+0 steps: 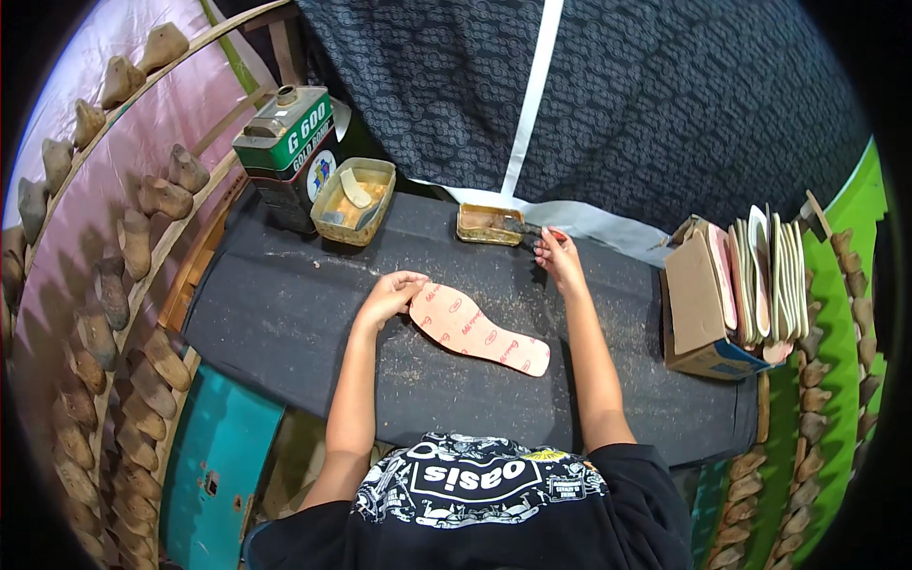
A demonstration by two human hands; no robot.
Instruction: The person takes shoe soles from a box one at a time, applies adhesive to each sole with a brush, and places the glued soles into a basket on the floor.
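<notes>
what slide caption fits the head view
Left hand holding an insole, right hand holding a dark tool at a tray.

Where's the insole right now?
Head view, near centre: the insole is over the dark cloth-covered table, its upper-left end in the left hand, nearer the person than the small tray.

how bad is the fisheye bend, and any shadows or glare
Head view: wooden shelf rails at left bow strongly, corners black; head view: shoe lasts cast shadows on the pink sheet; head view: insole evenly lit, no strong glare.
</notes>
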